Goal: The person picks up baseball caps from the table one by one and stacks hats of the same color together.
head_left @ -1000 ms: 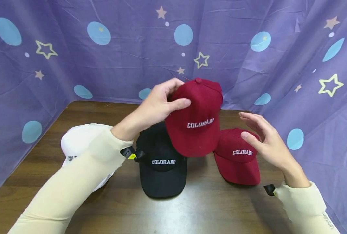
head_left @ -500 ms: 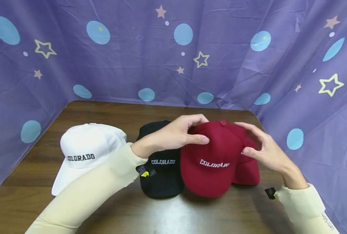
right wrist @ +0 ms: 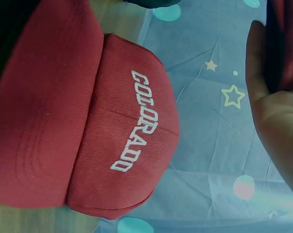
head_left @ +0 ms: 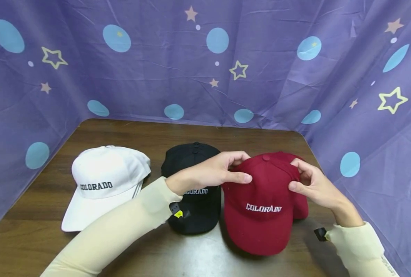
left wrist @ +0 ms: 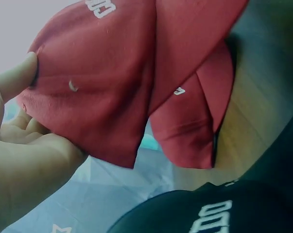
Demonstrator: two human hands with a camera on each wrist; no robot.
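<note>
In the head view my left hand [head_left: 223, 169] pinches the crown of a red baseball cap [head_left: 261, 192], its white COLORADO lettering facing me and its brim pointing down towards the front. My right hand [head_left: 316, 186] grips the same cap's right back edge, thumb in front and fingers behind. A second red cap [head_left: 300, 206] sits behind and to the right, mostly covered; its lettering [right wrist: 139, 121] shows in the right wrist view. In the left wrist view, the thumb and fingers of my left hand [left wrist: 34, 145] clasp the held cap's crown [left wrist: 97, 87].
To the left of the red caps a black COLORADO cap [head_left: 195, 154] rests on the brown wooden table [head_left: 150, 130], partly behind my left forearm. Farther left lies a white COLORADO cap [head_left: 105, 169]. A purple curtain [head_left: 177, 69] with stars and dots hangs around the table.
My left hand has brought the held red cap down and to the right, in front of the other red cap. My right hand has closed onto its right edge.
</note>
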